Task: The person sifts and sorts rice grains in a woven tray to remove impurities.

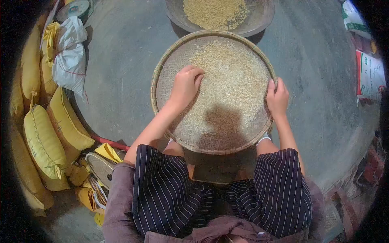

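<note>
A round woven winnowing tray (221, 151) with a bamboo rim rests above my knees. Pale grain (233, 77) lies spread over its middle and right side, with my head's shadow across the lower part. My right hand (277, 97) is closed around the right rim, thumb on top. Over the left part of the tray, my left hand (185, 87) has its fingers drawn together in a pinch at the edge of the grain. Whatever those fingertips hold, if anything, is too small to make out.
Beyond the tray stands a wide shallow pan (177, 15) with yellowish grain (216, 14). Full yellow sacks (44, 139) and a tied white bag (69, 60) line the left side. A printed white sack (370, 75) is at the right. Grey concrete floor (121, 73) surrounds me.
</note>
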Demonstrator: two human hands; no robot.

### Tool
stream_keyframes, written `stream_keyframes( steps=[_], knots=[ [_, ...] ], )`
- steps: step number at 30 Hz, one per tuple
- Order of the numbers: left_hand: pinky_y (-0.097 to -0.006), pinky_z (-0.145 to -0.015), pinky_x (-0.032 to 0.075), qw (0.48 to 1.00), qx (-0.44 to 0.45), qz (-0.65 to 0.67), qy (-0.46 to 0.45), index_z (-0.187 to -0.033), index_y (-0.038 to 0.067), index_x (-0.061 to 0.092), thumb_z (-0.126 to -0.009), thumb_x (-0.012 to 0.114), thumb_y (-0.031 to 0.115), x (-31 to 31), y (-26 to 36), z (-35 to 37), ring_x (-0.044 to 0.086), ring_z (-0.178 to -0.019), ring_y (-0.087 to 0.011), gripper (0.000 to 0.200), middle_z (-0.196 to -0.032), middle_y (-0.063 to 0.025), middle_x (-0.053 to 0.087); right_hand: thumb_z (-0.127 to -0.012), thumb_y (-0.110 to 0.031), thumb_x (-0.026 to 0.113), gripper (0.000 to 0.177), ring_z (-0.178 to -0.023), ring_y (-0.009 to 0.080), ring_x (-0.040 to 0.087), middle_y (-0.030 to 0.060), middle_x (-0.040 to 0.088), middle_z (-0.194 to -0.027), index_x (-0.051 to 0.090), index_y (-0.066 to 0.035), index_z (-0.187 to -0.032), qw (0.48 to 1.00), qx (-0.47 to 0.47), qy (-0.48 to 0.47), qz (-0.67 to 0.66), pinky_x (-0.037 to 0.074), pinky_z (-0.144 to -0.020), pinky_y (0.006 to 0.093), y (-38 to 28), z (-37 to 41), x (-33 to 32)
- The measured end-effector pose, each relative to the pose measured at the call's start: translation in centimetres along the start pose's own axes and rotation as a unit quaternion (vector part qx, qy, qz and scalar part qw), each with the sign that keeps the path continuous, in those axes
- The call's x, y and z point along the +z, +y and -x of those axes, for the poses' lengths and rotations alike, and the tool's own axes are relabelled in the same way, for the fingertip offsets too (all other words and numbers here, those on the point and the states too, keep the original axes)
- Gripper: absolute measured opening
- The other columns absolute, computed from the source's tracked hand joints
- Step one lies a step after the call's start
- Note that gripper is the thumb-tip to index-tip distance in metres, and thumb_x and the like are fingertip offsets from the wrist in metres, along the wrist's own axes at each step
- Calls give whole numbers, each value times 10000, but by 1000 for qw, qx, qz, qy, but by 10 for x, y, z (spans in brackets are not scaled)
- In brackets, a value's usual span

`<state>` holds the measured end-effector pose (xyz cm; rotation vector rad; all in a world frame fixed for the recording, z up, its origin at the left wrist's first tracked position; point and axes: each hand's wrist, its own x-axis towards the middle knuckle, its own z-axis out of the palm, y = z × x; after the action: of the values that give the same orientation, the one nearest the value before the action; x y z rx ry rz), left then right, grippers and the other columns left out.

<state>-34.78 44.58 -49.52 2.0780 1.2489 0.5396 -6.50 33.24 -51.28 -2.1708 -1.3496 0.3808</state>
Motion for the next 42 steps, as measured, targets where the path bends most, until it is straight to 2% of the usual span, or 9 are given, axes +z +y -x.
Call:
stream_keyframes(
  steps=[7,10,13,15,18,20,27,33,42],
  knots=[
    [-368,-742,510,1000,3,-11,7,-872,10,709,-796,660,32,-4,1,-9,656,-805,-297,93,-871,-171,669,-930,-228,516,237,-834,413,595,215,615,-900,572,0,-965,1000,-3,5,-6,458,-717,469,-1,0,0],
    [-294,-677,518,966,-216,131,-62,-907,38,732,-841,696,116,-20,4,-26,647,-735,-119,109,-838,-42,711,-932,-233,517,249,-828,424,591,226,611,-900,567,10,-963,1000,-4,8,-5,457,-711,475,4,-1,3],
    [-275,-761,530,930,-263,255,-22,-1114,8,661,-862,703,211,-50,12,-81,641,-852,-123,327,-908,-54,694,-934,-237,517,261,-822,435,587,238,608,-904,562,19,-966,1000,-2,5,-3,456,-707,482,4,1,3],
    [-289,-822,530,909,-177,376,15,-1153,-19,633,-848,716,241,-52,-11,-123,643,-938,-158,410,-966,-82,690,-935,-238,516,266,-819,440,585,243,606,-907,560,22,-969,1000,-5,3,5,456,-705,485,4,0,2],
    [-315,-854,530,924,-93,371,21,-1193,-1,620,-840,722,229,-62,-9,-149,651,-981,-190,434,-1007,-114,694,-935,-241,516,262,-819,438,585,240,608,-911,561,15,-971,1000,2,-8,12,458,-711,481,4,0,1],
    [-311,-813,537,987,-5,-101,122,-1158,35,658,-847,709,215,-53,-12,-138,673,-945,-189,364,-994,-121,707,-936,-241,514,256,-824,433,588,231,612,-910,566,5,-980,1000,-2,-2,-8,461,-718,474,2,0,1],
    [-292,-670,536,994,-72,-27,-77,-896,21,712,-780,733,112,-41,-5,-19,674,-701,-163,149,-824,-121,696,-936,-241,510,248,-838,417,598,216,621,-910,576,-10,-999,1000,1,-4,-2,464,-722,468,5,0,1],
    [-371,-675,497,998,-42,15,-52,-871,-11,676,-731,707,34,-24,-7,20,621,-714,-290,150,-783,-150,628,-933,-239,513,249,-841,419,599,215,623,-918,582,-9,-1003,999,26,-22,2,466,-726,465,3,0,0],
    [-341,-677,533,996,-53,-56,-35,-876,4,693,-754,702,39,-15,-11,20,667,-726,-258,127,-839,-143,668,-933,-230,521,263,-843,418,602,226,624,-921,582,11,-1021,1000,-4,-6,12,468,-722,464,6,0,3]
  ],
)
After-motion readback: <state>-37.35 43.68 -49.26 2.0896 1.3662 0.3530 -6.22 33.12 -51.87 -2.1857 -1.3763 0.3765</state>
